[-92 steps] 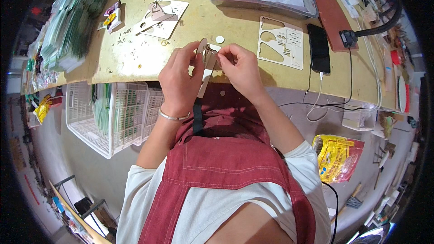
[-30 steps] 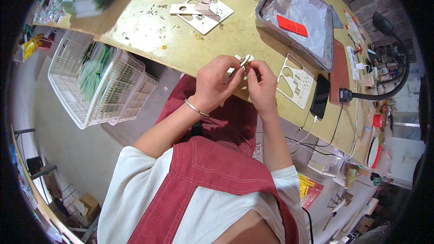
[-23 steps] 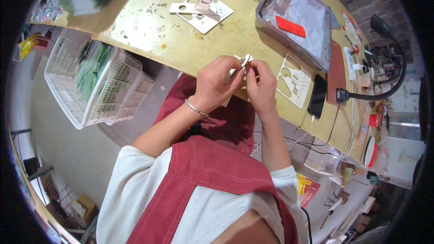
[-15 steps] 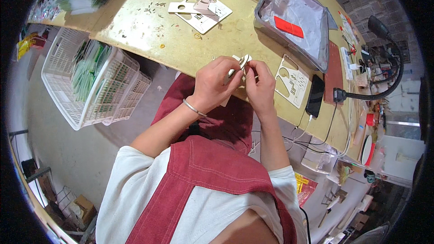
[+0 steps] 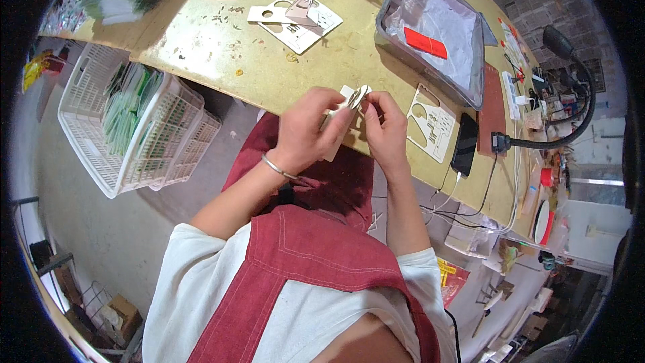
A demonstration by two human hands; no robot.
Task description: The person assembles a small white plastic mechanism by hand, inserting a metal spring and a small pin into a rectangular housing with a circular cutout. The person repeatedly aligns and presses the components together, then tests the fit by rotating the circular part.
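Both hands meet over the near edge of the table. My left hand [image 5: 302, 128] has its thumb and fingers closed around small, pale, thin board pieces with rounded outlines [image 5: 358, 97]. My right hand [image 5: 386, 128] pinches the right side of those same pieces between thumb and fingertips. A pale flat strip [image 5: 332, 154] shows below my left fingers; how it joins the rounded pieces is hidden. To the right of my right hand lies a pale cut-out sheet [image 5: 432, 124] with openings. Farther off, another cut-out sheet [image 5: 306, 35] has a long strip and a partly assembled piece [image 5: 302, 8] on it.
A grey tray [image 5: 430, 75] with plastic film and a red packet [image 5: 426, 42] stands at the far right. Beside it are a black phone [image 5: 465, 144], cables and a bendable lamp [image 5: 571, 136]. White baskets [image 5: 138, 141] with green-white packs stand left, below the table edge [image 5: 195, 81].
My left hand has shifted slightly left and its fingers have loosened, showing more of the pale pieces. My right hand stays pinched at nearly the same spot.
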